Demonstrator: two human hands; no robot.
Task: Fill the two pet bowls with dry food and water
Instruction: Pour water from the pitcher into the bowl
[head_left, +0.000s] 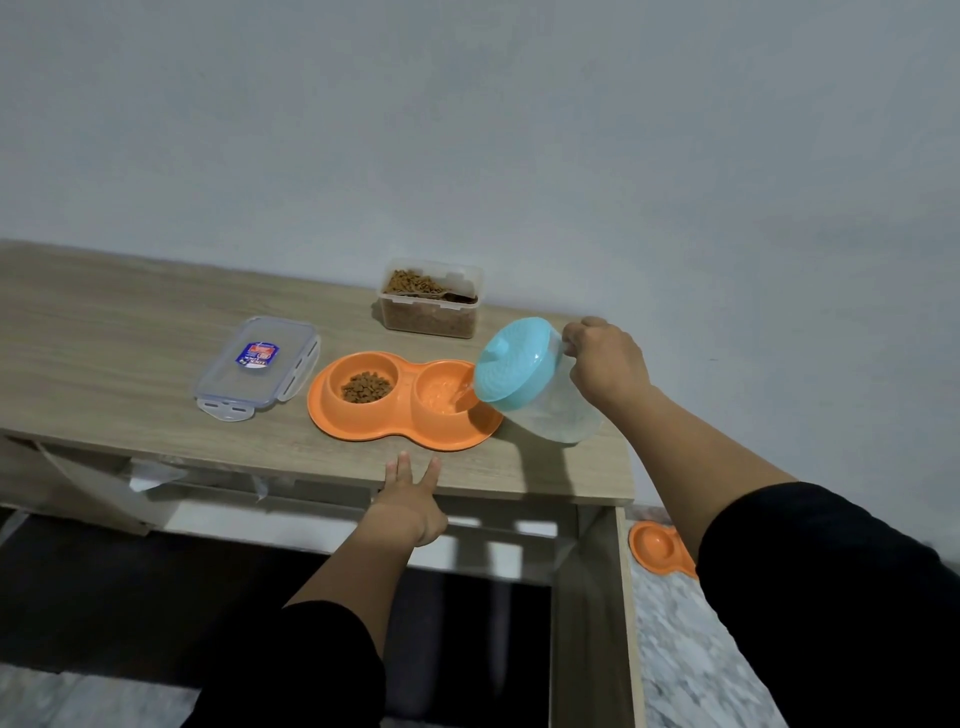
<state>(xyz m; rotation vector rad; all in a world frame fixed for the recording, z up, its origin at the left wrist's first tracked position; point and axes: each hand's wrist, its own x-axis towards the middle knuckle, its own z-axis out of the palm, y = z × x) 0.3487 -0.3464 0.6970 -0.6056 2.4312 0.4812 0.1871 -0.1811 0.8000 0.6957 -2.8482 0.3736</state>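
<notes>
My left hand (410, 499) rests flat-fingered on the table edge (519, 478). Beyond, the orange double bowl (332, 410) holds kibble (366, 387) left, water right. My right hand (605, 364) grips the tilted pitcher (545, 410); its handle is hidden. Farthest back, the kibble container (428, 312).

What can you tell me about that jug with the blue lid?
The jug is clear plastic with a round turquoise lid, tipped steeply leftward above the table. The right hand grips it at its far side. A thin stream of water runs from the lid's edge into the right bowl of the orange double dish.
</notes>
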